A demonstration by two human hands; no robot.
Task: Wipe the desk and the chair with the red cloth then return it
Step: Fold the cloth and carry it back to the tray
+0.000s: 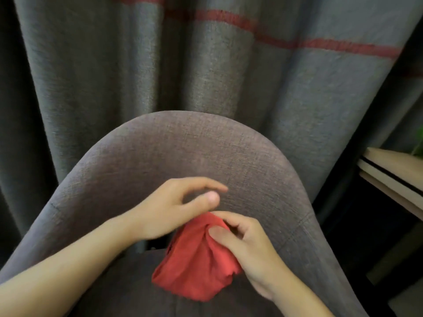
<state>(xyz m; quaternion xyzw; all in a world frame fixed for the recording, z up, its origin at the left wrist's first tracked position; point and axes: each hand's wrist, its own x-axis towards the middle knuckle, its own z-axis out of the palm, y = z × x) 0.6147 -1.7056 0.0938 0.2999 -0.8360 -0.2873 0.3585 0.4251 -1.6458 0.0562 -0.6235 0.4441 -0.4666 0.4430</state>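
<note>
Right hand (249, 245) pinches bunched red cloth (196, 261) over grey chair (160, 152) backrest; left hand (174, 209) open beside it, curtain (206, 60) behind.

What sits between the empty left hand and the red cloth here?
Nothing. In the head view the left hand hangs open just above the red cloth, which the right hand pinches in front of the chair backrest.

A: Left hand (169, 211): fingertips smeared by blur. Chair (160, 156) seat cut off at the bottom edge.

B: Noted. Red cloth (196, 259) partly covered by the right hand (249, 245). Desk (393, 175) clipped at the right edge; a green blur (418, 143) above it cannot be identified.
</note>
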